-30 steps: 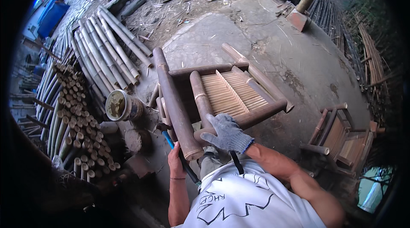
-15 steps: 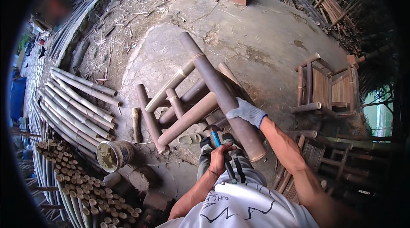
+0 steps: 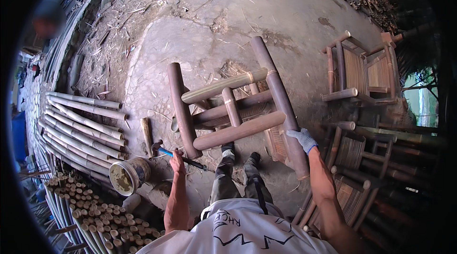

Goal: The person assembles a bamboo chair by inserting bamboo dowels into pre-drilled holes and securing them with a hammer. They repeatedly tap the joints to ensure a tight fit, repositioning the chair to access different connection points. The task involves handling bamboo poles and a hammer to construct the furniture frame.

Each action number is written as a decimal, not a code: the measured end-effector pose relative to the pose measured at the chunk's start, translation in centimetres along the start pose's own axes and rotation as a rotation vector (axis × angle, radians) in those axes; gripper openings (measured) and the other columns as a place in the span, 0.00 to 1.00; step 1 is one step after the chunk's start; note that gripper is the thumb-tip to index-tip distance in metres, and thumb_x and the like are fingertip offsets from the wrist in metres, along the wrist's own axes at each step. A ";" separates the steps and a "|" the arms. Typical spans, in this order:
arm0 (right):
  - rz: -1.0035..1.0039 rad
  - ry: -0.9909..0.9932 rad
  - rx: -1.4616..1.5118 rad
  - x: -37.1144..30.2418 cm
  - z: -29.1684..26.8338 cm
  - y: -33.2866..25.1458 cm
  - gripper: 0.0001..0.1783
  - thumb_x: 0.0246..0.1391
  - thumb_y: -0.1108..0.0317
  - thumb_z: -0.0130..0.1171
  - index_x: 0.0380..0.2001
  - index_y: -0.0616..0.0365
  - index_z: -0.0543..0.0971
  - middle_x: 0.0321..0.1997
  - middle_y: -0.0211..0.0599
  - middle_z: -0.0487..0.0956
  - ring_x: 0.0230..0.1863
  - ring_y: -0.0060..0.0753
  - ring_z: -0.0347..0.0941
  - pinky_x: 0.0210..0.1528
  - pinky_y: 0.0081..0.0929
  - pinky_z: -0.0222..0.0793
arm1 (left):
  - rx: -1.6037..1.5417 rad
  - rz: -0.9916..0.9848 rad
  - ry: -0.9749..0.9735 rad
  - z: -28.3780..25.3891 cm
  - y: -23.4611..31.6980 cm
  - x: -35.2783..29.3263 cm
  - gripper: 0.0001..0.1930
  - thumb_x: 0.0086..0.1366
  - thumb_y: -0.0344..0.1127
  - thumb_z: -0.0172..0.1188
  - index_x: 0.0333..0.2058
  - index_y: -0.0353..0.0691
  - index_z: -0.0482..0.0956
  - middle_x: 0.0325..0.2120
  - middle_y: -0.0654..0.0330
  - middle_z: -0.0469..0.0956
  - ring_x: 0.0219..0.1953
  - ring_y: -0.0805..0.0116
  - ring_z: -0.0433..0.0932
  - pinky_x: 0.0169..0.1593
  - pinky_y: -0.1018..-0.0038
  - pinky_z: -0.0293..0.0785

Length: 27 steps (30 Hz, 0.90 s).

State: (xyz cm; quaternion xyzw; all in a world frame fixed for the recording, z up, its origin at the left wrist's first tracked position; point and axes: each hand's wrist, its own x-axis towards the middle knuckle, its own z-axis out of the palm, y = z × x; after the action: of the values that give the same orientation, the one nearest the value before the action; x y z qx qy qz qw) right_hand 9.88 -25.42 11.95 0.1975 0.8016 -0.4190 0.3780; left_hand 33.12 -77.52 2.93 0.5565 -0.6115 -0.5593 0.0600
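Gripping the thick right-hand post (image 3: 285, 104) of a dark bamboo frame (image 3: 240, 131), the gloved right hand (image 3: 302, 139) has its grip closed near the post's lower end. Post points away from the person, leaning left, so the rest of the frame's ahead and left of that hand. Bare left hand (image 3: 177, 162) is wrapped round a blue-handled hammer (image 3: 165, 151), just beside the frame's near left corner, head aimed away. Bucket (image 3: 127, 178) sits further left.
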 end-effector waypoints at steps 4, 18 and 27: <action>-0.040 0.069 -0.061 1.0 -0.6 4.7 0.42 0.37 0.43 0.72 0.46 0.70 0.79 0.41 0.47 0.82 0.41 0.35 0.78 0.44 0.33 0.73 | -0.330 -0.040 -0.275 4.2 1.1 0.0 0.15 0.61 0.50 0.53 0.35 0.45 0.78 0.24 0.66 0.74 0.24 0.71 0.69 0.28 0.73 0.66; -0.075 0.231 0.240 -5.9 -5.3 25.4 0.40 0.35 0.49 0.74 0.49 0.65 0.78 0.42 0.45 0.83 0.43 0.36 0.79 0.45 0.35 0.74 | 0.132 -0.117 -0.396 12.9 -4.1 -6.3 0.23 0.63 0.58 0.49 0.29 0.43 0.77 0.17 0.65 0.66 0.19 0.73 0.62 0.22 0.71 0.58; 0.206 0.562 0.140 -11.3 0.3 30.3 0.35 0.37 0.52 0.72 0.47 0.62 0.76 0.40 0.50 0.81 0.42 0.49 0.79 0.43 0.40 0.74 | 0.459 -0.014 -0.330 14.8 -9.0 -6.7 0.23 0.64 0.52 0.47 0.34 0.36 0.79 0.25 0.52 0.77 0.26 0.58 0.74 0.32 0.62 0.68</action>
State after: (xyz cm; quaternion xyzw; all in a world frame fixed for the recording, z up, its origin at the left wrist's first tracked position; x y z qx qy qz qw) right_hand 36.38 -8.36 4.70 0.4117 0.8196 -0.3616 0.1674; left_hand 30.84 -61.16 -5.57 0.4610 -0.7199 -0.4896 -0.1718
